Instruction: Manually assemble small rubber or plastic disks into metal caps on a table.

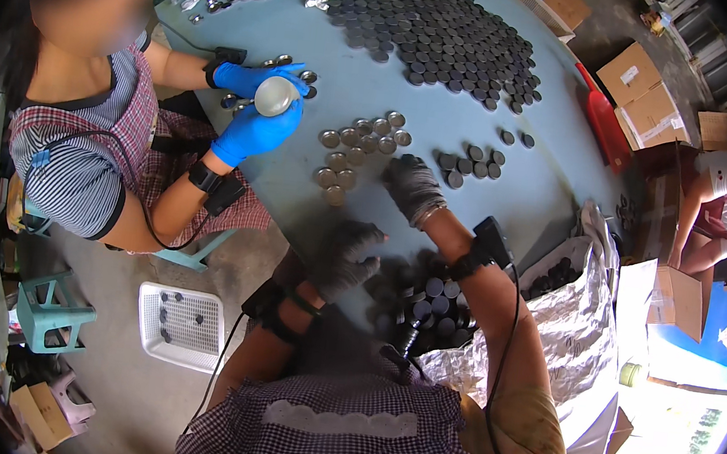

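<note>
My right hand (414, 190), in a dark grey work glove, is low over the blue-grey table. Its fingers curl down and together, and whatever they may hold is hidden. Left of it lies a group of shallow silvery round caps (355, 153), hollow side up. Beyond and to its right sits a small cluster of dark round caps (469, 165). Nearer my body, at the table's front edge, my left hand (348, 259) wears the same glove. Its thumb stands apart from the bent fingers, with nothing seen between them; it is slightly blurred. Many dark caps (439, 306) fill a silvery sack beside it.
On the left, a co-worker in blue gloves holds a pale round piece (276, 96). A large spread of dark caps (437, 35) covers the table's far side. A white basket (177, 358) stands on the floor. The crumpled sack (547, 335) lies right of my arm.
</note>
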A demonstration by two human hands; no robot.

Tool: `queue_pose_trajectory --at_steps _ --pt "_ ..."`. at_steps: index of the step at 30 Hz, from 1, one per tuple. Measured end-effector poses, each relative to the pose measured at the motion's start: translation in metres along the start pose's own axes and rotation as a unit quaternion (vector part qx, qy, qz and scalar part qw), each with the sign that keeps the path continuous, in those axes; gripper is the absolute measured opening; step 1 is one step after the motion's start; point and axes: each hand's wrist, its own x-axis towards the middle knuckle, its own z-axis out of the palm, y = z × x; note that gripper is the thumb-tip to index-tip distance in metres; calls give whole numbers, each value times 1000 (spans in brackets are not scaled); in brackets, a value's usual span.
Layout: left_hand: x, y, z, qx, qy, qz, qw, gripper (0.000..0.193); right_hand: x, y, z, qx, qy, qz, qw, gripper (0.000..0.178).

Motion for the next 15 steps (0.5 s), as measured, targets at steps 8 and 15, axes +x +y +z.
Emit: queue_pose_trajectory --at_steps 8,15 --pt "16 18 35 155 -289 13 945 44 -77 41 -19 -23 114 112 987 47" --pt "26 23 52 209 -323 4 923 42 -120 30 -17 115 155 103 976 41"
